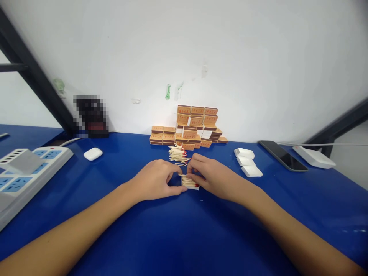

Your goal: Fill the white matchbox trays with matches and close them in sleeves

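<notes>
A small white matchbox tray (191, 188) filled with red-tipped matches (188, 182) lies on the blue table in front of me. My left hand (156, 180) grips the tray's left end between thumb and forefinger. From the other side, my right hand (214, 176) reaches over the tray, its fingers closed in a pinch at the matches; the fingertips partly cover what they hold. Just beyond both hands lies a loose pile of matches (177, 154), mostly with the red heads to the right.
Orange matchboxes (197, 111) are stacked against the wall. Empty white trays (246, 161) lie to the right, near a phone (283, 155) and a white device (314, 157). On the left are a white earbud case (93, 154), a power strip (46, 163) and a blurred dark object (91, 117).
</notes>
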{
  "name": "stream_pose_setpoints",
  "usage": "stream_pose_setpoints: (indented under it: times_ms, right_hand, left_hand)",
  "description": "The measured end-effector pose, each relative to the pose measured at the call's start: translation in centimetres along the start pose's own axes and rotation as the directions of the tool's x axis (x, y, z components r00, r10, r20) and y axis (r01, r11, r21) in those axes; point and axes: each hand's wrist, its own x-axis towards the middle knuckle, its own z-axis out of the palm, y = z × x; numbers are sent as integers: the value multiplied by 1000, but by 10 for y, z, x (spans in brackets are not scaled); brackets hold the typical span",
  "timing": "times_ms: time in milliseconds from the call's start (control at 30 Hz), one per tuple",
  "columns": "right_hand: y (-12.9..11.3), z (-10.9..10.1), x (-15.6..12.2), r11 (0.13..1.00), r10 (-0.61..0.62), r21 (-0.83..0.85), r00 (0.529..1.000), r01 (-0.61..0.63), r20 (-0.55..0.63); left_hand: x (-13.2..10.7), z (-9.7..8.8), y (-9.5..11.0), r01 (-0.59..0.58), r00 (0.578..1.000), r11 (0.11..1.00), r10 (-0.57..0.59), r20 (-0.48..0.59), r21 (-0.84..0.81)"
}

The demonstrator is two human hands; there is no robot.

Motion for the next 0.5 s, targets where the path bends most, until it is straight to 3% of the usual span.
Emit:
stream_pose_setpoints:
  times_ms: [233, 500]
  right_hand:
    - [-2, -11, -3, 998, 54, 10, 998, -55, 10]
    - [-6, -5, -2, 996, 69, 52, 996, -66, -51]
  left_hand:
    - [0, 1, -4, 17, 1000, 1000, -18, -16, -8]
    - [-3, 7, -1, -81, 994, 997, 81, -69, -6]
